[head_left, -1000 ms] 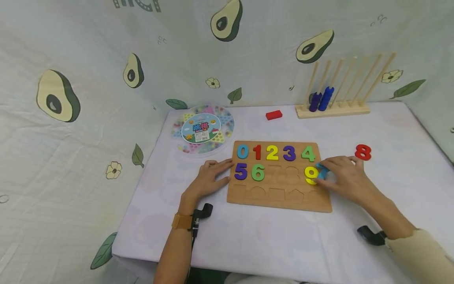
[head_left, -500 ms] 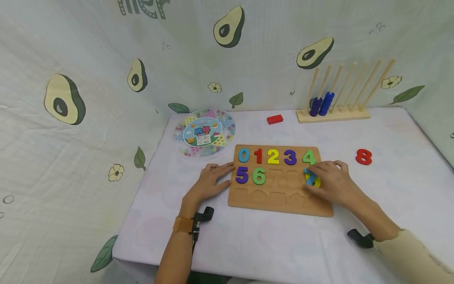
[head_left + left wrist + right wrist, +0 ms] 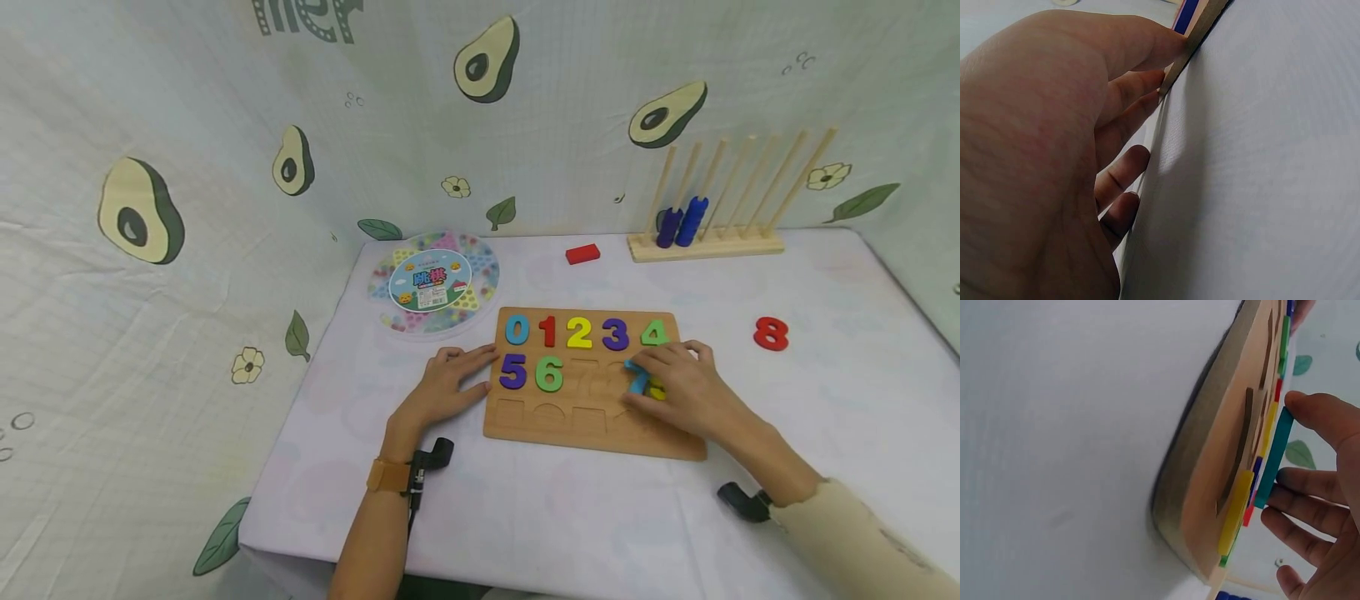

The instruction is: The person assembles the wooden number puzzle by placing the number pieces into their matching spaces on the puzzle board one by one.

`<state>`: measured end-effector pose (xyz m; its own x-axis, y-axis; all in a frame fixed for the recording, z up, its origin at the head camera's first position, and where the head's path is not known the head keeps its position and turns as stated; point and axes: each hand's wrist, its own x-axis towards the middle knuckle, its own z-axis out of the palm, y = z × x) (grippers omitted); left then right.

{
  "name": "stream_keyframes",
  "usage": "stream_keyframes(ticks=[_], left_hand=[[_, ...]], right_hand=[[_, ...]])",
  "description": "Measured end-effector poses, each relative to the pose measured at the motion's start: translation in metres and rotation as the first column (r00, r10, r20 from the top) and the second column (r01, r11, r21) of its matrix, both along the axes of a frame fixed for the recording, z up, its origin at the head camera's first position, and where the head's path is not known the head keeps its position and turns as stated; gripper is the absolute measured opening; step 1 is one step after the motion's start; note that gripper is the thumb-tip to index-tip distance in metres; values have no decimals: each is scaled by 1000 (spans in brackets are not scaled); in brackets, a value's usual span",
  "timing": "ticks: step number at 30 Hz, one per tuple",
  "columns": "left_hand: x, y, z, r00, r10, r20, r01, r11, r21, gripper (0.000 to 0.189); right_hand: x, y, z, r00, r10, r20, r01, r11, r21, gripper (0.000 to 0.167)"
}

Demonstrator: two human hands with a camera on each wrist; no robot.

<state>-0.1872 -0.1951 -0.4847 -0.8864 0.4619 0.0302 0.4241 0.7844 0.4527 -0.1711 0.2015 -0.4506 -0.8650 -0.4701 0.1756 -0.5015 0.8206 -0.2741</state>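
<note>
A wooden number puzzle board (image 3: 592,440) lies on the table with numbers 0 to 6 set in its upper rows. My left hand (image 3: 442,387) touches the board's left edge with fingertips and thumb, its fingers fairly straight. Over the right part of the board, my right hand (image 3: 686,387) pinches a blue number 7 (image 3: 639,382) between thumb and fingers. In the right wrist view the 7 (image 3: 1274,459) is held above the board's surface. The yellow 9 (image 3: 657,392) sits at the right of the second row, mostly hidden under my right hand.
A red 8 (image 3: 771,333) lies right of the board. Behind stand a wooden peg rack (image 3: 705,247) with blue beads, a red block (image 3: 582,253) and a round clear game box (image 3: 433,283). A patterned cloth (image 3: 555,125) hangs behind the table.
My right hand has carried the blue 7 leftward from the board's right edge, past the yellow 9, toward the recesses of the second row. My left hand stays at the board's left edge.
</note>
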Motion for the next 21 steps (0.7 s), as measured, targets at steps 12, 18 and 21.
stream_keyframes(ticks=[12, 18, 21], left_hand=[[0, -1, 2, 1000, -3, -3, 3, 1000, -18, 56], [-1, 0, 0, 1000, 5, 2, -5, 1000, -20, 57], [-2, 0, -1, 1000, 7, 1, -7, 1000, -28, 57]], right_hand=[[-4, -15, -4, 996, 70, -54, -72, 997, -41, 55], [-8, -22, -5, 995, 83, -48, -85, 996, -39, 55], [-10, -26, -6, 995, 90, -41, -91, 995, -31, 55]])
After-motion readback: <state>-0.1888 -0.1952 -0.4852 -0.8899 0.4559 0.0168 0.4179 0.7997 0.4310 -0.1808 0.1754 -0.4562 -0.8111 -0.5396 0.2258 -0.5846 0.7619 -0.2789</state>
